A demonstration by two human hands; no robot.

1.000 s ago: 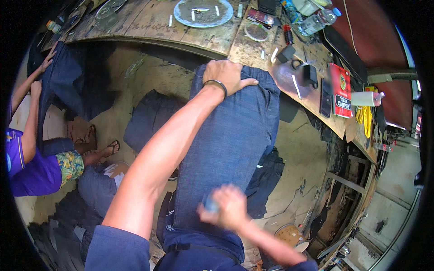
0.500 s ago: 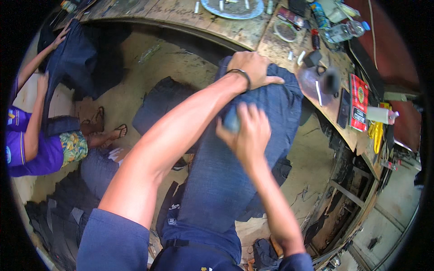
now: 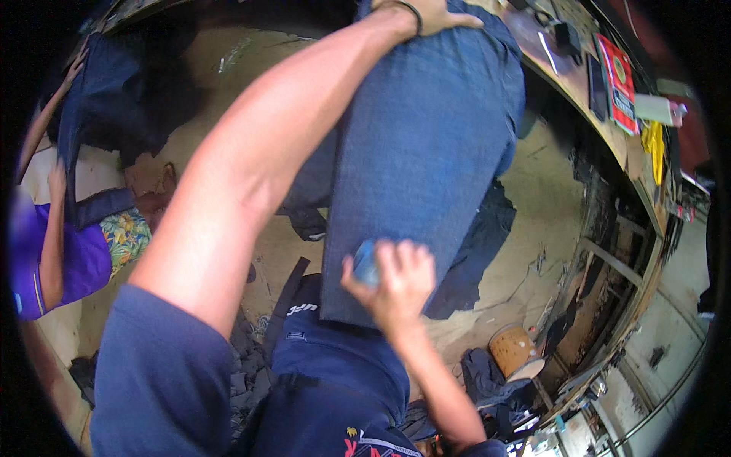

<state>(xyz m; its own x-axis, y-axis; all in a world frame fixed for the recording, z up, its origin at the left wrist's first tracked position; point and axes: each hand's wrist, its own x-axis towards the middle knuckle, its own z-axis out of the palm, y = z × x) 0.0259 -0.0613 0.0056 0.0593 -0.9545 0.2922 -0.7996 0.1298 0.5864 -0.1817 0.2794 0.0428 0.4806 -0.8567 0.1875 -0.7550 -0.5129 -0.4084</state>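
Observation:
A blue denim trouser leg (image 3: 417,129) stretches taut from the top of the view down to my lap. My left hand (image 3: 432,14) grips its far end, thumb stretched sideways over the cloth; the other fingers are partly cut off by the picture's edge. Near the close end, my right hand (image 3: 400,278) is closed around a rounded blue pad (image 3: 366,263) and presses it on the denim. The pad's exact kind is unclear, and the hand is slightly blurred. What lies inside the leg is hidden.
At left, a person in a purple shirt (image 3: 84,255) holds dark trousers (image 3: 114,99). The wooden bench (image 3: 636,179) on the right carries a red packet (image 3: 617,84), a phone (image 3: 597,87) and a yellow item (image 3: 652,148). A brown spool-like drum (image 3: 514,352) and dark cloth (image 3: 480,251) lie below.
My right hand has slid the blue pad along the denim toward my body. The view has tilted down, so my left hand and the bench appear higher; my left hand keeps its hold.

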